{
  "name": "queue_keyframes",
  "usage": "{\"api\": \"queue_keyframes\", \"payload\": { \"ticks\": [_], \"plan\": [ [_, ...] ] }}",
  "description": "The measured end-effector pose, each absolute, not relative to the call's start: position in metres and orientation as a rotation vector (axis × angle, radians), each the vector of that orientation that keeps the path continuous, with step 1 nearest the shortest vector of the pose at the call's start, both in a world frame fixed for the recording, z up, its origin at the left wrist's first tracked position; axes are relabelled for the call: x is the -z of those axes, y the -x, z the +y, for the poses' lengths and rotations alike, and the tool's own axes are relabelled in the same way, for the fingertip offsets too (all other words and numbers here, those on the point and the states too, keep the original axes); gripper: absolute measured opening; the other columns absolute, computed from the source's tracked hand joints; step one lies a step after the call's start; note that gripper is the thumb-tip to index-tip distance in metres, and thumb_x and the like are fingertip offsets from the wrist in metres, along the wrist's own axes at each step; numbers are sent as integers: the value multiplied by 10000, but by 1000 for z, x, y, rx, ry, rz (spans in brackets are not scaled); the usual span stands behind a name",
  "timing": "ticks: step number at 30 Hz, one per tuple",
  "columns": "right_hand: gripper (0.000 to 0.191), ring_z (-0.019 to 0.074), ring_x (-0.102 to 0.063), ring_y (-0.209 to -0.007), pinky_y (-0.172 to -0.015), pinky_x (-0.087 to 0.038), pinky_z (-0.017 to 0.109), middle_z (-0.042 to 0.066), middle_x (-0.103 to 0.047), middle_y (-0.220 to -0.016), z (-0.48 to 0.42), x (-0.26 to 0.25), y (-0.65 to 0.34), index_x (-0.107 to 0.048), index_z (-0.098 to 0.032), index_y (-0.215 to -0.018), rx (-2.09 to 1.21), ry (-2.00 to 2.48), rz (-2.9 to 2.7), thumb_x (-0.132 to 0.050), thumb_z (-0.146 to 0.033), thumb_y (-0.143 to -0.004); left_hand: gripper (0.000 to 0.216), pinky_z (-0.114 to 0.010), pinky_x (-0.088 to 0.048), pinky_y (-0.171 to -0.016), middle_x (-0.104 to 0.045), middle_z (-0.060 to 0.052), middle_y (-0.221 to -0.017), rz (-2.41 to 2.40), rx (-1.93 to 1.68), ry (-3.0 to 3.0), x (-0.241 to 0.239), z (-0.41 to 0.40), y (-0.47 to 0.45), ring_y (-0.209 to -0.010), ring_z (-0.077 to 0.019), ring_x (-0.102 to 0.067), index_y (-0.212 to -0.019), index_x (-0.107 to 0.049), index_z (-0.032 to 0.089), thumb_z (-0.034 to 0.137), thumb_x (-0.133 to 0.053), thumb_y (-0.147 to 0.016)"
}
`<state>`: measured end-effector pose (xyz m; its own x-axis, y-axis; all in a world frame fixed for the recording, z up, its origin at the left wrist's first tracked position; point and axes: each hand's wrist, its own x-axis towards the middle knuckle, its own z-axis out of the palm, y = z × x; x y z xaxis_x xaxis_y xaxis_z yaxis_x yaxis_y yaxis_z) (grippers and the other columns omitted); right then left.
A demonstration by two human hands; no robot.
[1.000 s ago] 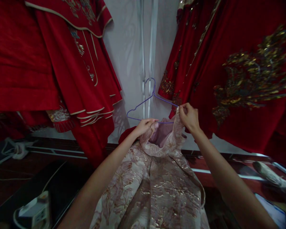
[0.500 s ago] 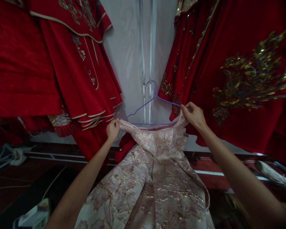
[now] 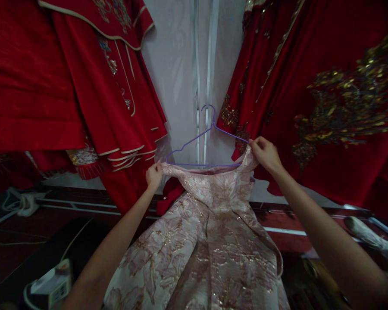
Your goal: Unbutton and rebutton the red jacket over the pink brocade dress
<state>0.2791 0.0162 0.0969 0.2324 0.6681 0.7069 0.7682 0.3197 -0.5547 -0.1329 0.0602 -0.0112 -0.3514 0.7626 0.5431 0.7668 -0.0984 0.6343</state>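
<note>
"So, from the left, how far along?"

"The left hand point(image 3: 154, 174), fingers closed, pinches one shoulder of a patterned dress point(image 3: 210, 215); that side looks not yet over the purple hanger point(image 3: 214, 124), whose left end shows bare just beside it."

"Middle?"

"The dress is stretched between both hands, its neckline along the hanger's lower bar."

"The right?"

"The right hand point(image 3: 265, 153) pinches the other shoulder at the hanger's right end; whether that's seated, I can't tell."

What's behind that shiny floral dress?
Past the dress, something red peeks out at left and a pale bar shows at right. Whatever lies directly behind is covered.
</note>
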Motion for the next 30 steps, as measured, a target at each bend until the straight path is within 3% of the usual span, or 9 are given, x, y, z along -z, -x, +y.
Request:
{"api": "queue_keyframes", "payload": {
  "ticks": [17,26,30],
  "plan": [
    [312,165,-523,-568,-547,-349,256,11,-553,-591,11,-93,-275,-517,-200,-684,208,1360,-1479,-453,-470,-827,414,-262,-408,-693,-681,-97,-841,-1789,1559,1891,-21,55,123,-768,-189,-615,-852,-648,151,398,-321,-913],
    [303,135,-472,-556,-539,-341,241,-15,-521,-586,12,-92,-275,-507,-199,-671,122,1347,-1476,-469,-463,-815,433,-261,-474,-697,-694,-76,-776,-1528,1690,2564,-83,81,67,-707,-160,-637,-762,-651,140,433,-361,-894],
    [309,136,-468,-553,-535,-336,243,-17,-505,-577,14,-90,-278,-500,-199,-671,124,1327,-1485,-463,-466,-820,403,-285,-484,-799,-696,-94,-906,-1426,1749,2713,-85,87,90,-838,-167,-643,-858,-649,135,443,-390,-882]
  ]
}}
